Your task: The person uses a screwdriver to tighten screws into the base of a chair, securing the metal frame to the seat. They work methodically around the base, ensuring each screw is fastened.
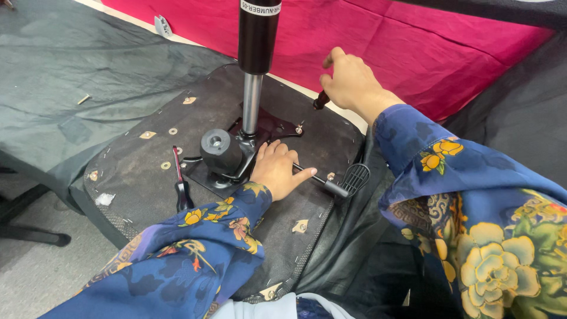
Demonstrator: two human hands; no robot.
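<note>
An upturned office chair seat [147, 171] lies on a dark cloth, its black metal mechanism plate [271, 127] bolted in the middle. A gas cylinder [254, 71] rises from the plate, black above, silver below. My left hand [276, 170] rests flat on the plate and on the black lever rod [322, 180], which ends in a ribbed paddle [356, 177]. My right hand [351, 82] is closed around the dark handle of a screwdriver [321, 99], its tip down on the seat near the plate's far corner. A black round knob [217, 150] sits left of the cylinder.
A second screwdriver [180, 183] with a red-and-black shaft lies on the seat to the left. Washers and metal tabs dot the seat's underside. A red cloth [384, 35] covers the far side. Grey floor [41, 272] shows at lower left.
</note>
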